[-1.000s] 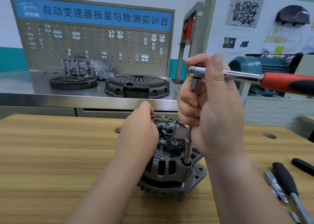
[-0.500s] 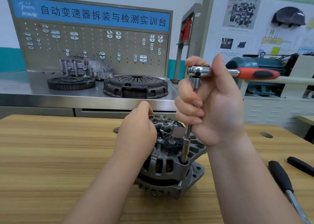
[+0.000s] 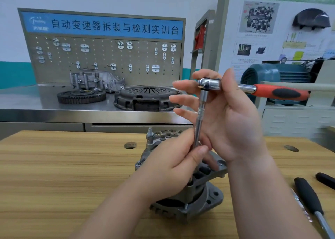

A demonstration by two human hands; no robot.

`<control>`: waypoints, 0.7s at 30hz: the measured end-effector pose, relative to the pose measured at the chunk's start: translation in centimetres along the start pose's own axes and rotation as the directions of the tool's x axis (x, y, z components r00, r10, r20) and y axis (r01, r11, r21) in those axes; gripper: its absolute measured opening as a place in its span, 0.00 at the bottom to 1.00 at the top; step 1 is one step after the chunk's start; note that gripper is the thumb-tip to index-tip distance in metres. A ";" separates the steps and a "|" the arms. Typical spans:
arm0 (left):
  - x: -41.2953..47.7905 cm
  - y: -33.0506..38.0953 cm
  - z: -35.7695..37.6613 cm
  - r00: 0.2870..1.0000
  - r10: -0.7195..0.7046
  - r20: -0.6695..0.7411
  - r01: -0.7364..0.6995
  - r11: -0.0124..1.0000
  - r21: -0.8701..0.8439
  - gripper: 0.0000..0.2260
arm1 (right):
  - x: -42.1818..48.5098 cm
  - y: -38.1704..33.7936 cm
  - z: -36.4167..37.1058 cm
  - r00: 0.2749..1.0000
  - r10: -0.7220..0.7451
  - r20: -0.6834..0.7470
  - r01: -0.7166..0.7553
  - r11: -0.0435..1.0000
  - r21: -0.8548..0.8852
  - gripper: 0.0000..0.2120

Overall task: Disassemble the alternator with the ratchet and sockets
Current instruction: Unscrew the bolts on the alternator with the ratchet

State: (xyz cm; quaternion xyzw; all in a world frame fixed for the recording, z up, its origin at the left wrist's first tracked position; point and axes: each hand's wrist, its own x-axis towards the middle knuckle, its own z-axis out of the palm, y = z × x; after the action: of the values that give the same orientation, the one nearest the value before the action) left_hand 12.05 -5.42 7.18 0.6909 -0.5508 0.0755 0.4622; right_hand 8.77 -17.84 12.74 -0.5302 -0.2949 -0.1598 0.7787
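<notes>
**Through-bolt work on the alternator, ratchet seated upright**

The alternator (image 3: 204, 198) stands on the bench (image 3: 54, 166) at centre, mounting ears down at the front and the stud end up at the back. An extension (image 3: 200, 115) rises nearly upright from its near side to the ratchet (image 3: 210, 83), whose red handle points off to the right.

The left hand (image 3: 172, 169) lies over the housing and pinches the lower extension between thumb and fingers. It hides the socket and the fastener below, so I cannot tell whether the socket sits on a bolt head. The right hand (image 3: 233, 122) holds the ratchet lightly at its head: the thumb lies across the neck and the index finger goes over the top. Its other fingers are spread straight beside the extension, and nothing grips the handle.

This looks like the loosening of one housing bolt, probably at the point where it turns freely enough to be guided by fingers. The housing halves are not yet apart, so the task seems early.

The next move calls for a firm grip on the handle or head, with the extension kept in line with the bolt and the left hand steadying the body. Two black-handled tools (image 3: 308, 197) lie near the right edge.
</notes>
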 end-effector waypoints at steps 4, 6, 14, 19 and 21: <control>-0.4 -0.4 0.3 0.999 -0.018 -0.039 0.014 0.996 -0.092 0.07 | -0.3 0.1 1.0 0.974 -0.204 -0.096 0.166 0.939 -0.301 0.15; -0.3 -0.6 0.6 0.997 -0.036 -0.062 0.028 0.991 -0.128 0.08 | -0.6 0.1 1.6 0.901 -0.429 -0.068 0.309 0.742 -0.595 0.11; 0.0 -0.4 0.6 0.999 -0.023 -0.034 0.017 0.986 -0.167 0.10 | -0.7 0.2 2.5 0.935 -0.321 -0.149 0.279 0.928 -0.248 0.11; 0.0 -0.2 0.1 0.999 -0.031 -0.009 0.029 0.991 -0.128 0.11 | -0.6 -0.1 1.5 0.997 0.023 -0.078 -0.017 0.997 0.082 0.20; -0.1 -0.3 0.0 0.999 -0.044 -0.013 0.042 0.991 -0.125 0.10 | -0.6 0.2 1.5 0.997 -0.002 -0.083 0.007 0.998 0.063 0.19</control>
State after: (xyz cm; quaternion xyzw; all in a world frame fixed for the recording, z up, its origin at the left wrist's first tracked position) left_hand 12.27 -5.34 6.95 0.6719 -0.5355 0.0365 0.5104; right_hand 8.02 -16.42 12.61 -0.4977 -0.2685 -0.1738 0.8063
